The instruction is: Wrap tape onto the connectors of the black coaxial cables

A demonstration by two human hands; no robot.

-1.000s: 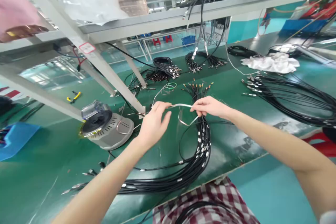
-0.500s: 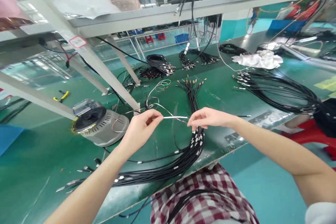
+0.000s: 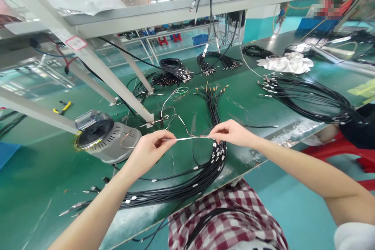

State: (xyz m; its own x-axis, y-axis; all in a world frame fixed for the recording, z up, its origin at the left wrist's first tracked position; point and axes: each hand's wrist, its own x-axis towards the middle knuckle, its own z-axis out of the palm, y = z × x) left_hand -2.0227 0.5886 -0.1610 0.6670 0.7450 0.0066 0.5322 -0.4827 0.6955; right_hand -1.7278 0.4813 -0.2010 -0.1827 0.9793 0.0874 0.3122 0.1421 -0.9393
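A thin white strip [image 3: 191,138] stretches nearly level between my two hands. My left hand [image 3: 150,150] pinches its left end between thumb and fingertips. At the other end, the fingertips of my right hand [image 3: 230,133] are closed on the strip. Below and beside my right hand runs a bundle of black cables [image 3: 175,193] with small white labels, curving from the lower left up to gold-tipped connectors [image 3: 215,90]. Part of that bundle is hidden behind my right hand. A loose thin wire [image 3: 183,122] lies on the table just beyond the strip.
A grey machine [image 3: 117,144] stands left of my left hand, near a white shelf post [image 3: 117,82]. Yellow-handled pliers [image 3: 62,107] lie farther left. Coiled black cables [image 3: 316,101] and a white cloth [image 3: 288,64] are at right on the green table [image 3: 32,187].
My left hand has shifted a little left and down, and the strip now appears thinner and tauter between the hands. My right hand's fingers have closed up into a tighter pinch.
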